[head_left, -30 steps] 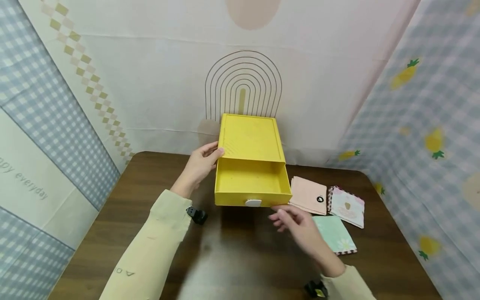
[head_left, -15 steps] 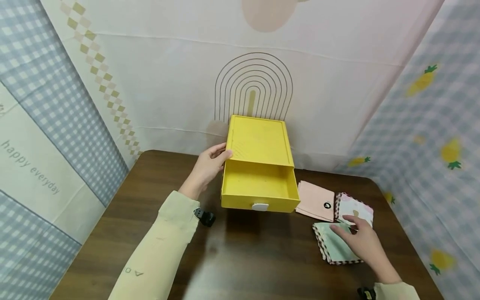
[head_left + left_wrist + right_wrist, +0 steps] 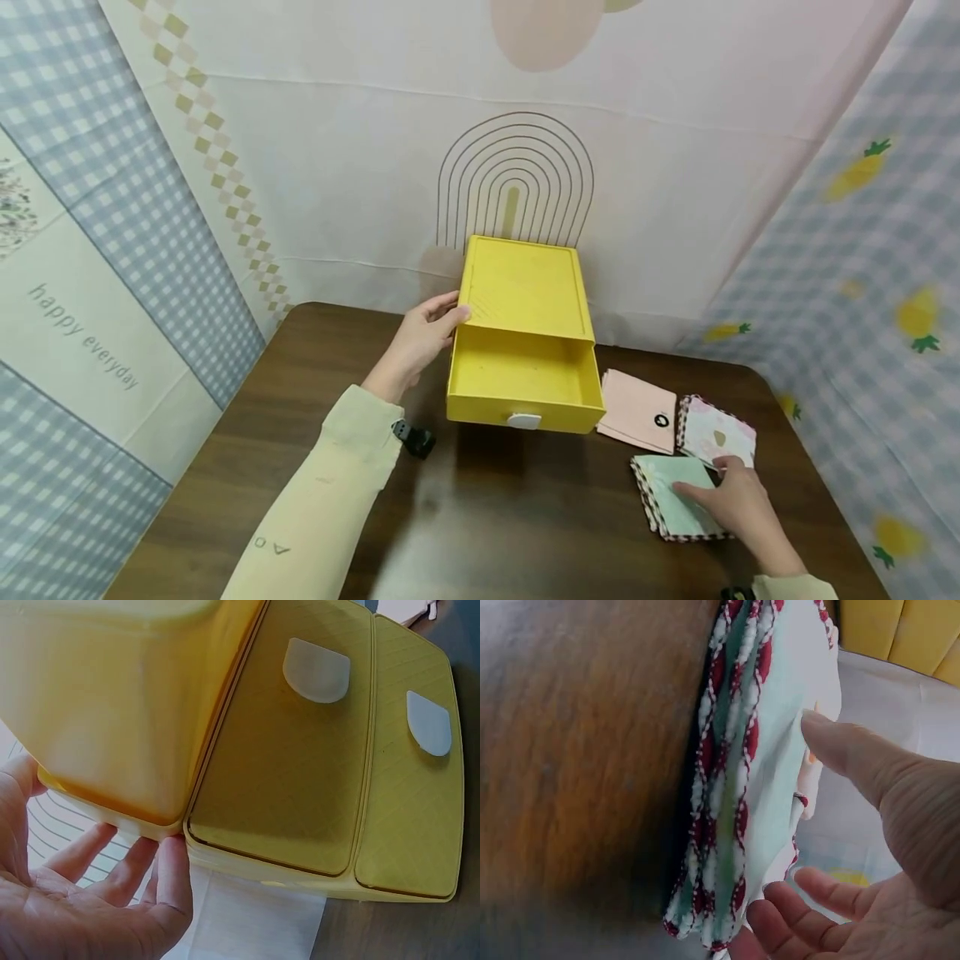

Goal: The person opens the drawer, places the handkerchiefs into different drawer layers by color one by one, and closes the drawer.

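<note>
A yellow drawer unit (image 3: 528, 285) stands against the back wall with its top drawer (image 3: 517, 408) pulled out; nothing lies inside. My left hand (image 3: 418, 340) steadies its side near the upper left front corner, thumb on top and fingertips against the side (image 3: 161, 859). At the right, my right hand (image 3: 741, 502) is over a folded mint-green cloth (image 3: 678, 493) with a dark-red and white stitched edge. The thumb touches or nearly touches its top in the right wrist view, while the other fingers (image 3: 802, 915) are spread beside its edge.
Behind the green cloth lie a folded pink cloth (image 3: 637, 408) with a black round mark and a folded white patterned cloth (image 3: 716, 429). Two drawers with white tabs (image 3: 319, 671) are closed below. Fabric (image 3: 360, 167) hangs around the dark wooden table (image 3: 517, 525).
My right hand has moved from below the drawer's front over to the right and down onto the green cloth. The left hand stays at the unit. The head view has shifted slightly.
</note>
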Demonstrator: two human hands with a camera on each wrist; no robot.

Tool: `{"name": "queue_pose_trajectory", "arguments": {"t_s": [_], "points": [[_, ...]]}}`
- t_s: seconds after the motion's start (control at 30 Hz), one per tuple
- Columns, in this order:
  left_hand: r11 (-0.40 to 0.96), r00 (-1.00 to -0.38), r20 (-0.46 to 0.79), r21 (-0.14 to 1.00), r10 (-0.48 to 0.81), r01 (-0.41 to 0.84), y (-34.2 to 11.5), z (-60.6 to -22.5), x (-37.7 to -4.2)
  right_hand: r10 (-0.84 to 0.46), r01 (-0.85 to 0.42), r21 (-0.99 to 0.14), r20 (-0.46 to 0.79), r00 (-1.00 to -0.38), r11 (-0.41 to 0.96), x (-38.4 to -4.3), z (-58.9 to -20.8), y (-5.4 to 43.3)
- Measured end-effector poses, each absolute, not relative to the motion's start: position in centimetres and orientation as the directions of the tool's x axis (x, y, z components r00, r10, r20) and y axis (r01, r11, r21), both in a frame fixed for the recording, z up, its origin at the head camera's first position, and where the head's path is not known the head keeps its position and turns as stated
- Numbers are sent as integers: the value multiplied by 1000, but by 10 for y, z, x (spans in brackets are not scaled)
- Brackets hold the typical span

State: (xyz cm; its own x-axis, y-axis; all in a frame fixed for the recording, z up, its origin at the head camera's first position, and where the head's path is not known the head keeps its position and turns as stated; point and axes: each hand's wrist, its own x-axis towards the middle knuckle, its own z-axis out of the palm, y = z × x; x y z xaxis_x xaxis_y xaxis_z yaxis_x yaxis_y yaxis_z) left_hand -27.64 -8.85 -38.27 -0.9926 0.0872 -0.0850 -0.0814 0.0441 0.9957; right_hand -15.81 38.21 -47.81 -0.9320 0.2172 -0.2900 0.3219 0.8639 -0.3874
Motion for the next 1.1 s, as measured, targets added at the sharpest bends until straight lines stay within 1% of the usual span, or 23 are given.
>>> {"name": "queue_pose_trajectory", "arguments": {"t_s": [0.4,0.53,0.8,0.97,1.1], "points": [[50,-990,-90,995,107,-85,-88,-386,-275,198,327,-351,-357,-913,877,-163,-491,384],[25,-991,-79,997,106,-76,-89,-389,-274,182,321,-346,-378,-908,882,-165,-491,383],[2,-992,-38,999,119,-38,-85,-388,-275,131,263,-333,-371,-919,906,-171,-488,386],[-3,-992,-45,999,120,-46,-85,-387,-276,141,275,-316,-389,-911,908,-174,-488,385],[4,-991,-55,999,122,-55,-86,-388,-274,146,264,-283,-376,-915,922,-174,-488,385]]}}
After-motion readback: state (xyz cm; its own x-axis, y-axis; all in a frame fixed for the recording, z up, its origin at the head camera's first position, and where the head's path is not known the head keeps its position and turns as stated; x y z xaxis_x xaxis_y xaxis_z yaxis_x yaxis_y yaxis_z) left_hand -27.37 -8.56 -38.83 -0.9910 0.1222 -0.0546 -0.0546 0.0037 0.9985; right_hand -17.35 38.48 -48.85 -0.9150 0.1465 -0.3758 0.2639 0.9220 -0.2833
